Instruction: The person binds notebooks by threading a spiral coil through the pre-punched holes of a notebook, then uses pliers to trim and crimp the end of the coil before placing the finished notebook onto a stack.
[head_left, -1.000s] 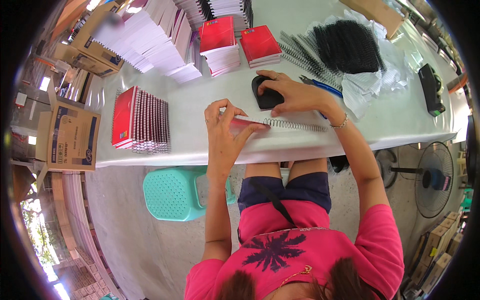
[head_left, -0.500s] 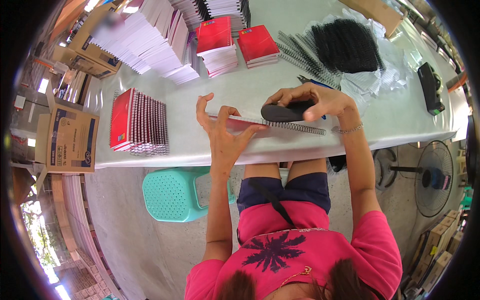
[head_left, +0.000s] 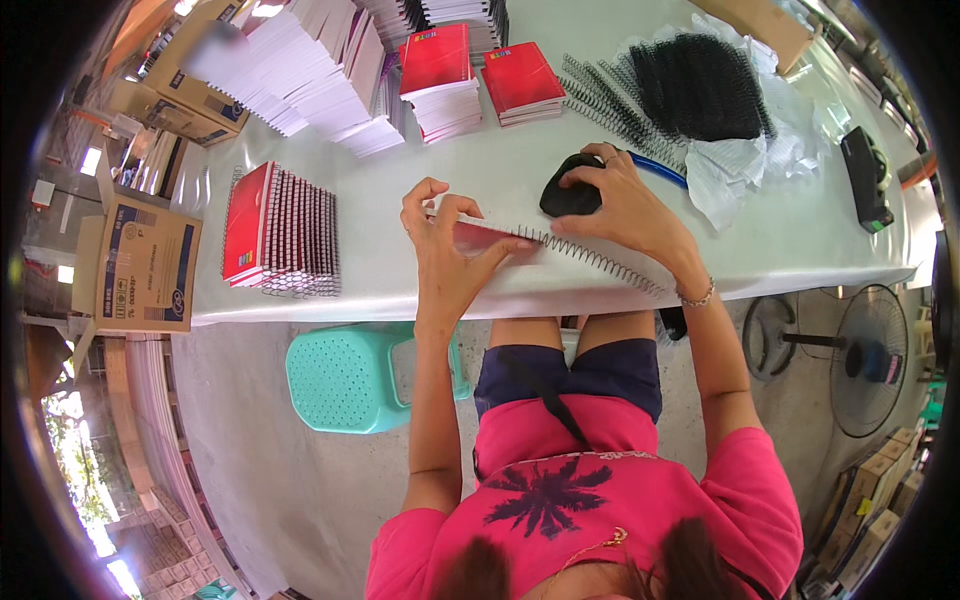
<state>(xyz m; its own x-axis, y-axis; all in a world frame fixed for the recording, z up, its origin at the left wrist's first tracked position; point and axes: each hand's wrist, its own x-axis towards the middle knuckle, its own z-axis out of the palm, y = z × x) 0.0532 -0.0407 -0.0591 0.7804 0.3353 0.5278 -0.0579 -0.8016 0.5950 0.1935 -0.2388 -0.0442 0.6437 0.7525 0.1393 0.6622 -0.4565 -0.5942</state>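
Observation:
My left hand point(head_left: 445, 240) pinches a thin red-covered notebook point(head_left: 488, 236) near the table's front edge, its bound edge facing up. A dark wire coil point(head_left: 605, 262) runs along that edge and sticks out well past the notebook's right end. My right hand point(head_left: 630, 208) grips a black rounded object point(head_left: 572, 186), whose exact kind I cannot tell. The thumb of that hand is close to the coil where it leaves the notebook. Just behind the right hand lies a tool with blue handles point(head_left: 660, 170), partly hidden.
Coil-bound red notebooks point(head_left: 250, 225) stand stacked at left. Unbound red notebooks point(head_left: 438, 65) and tall paper stacks point(head_left: 310, 80) sit at the back. Black coils point(head_left: 700, 88) lie on crumpled paper, with a black tape dispenser point(head_left: 866, 180) at right. A green stool point(head_left: 350, 380) is below.
The black object has lifted off the coil and turned, moving away from the table's front edge. My right hand has shifted with it. My left hand still holds the notebook.

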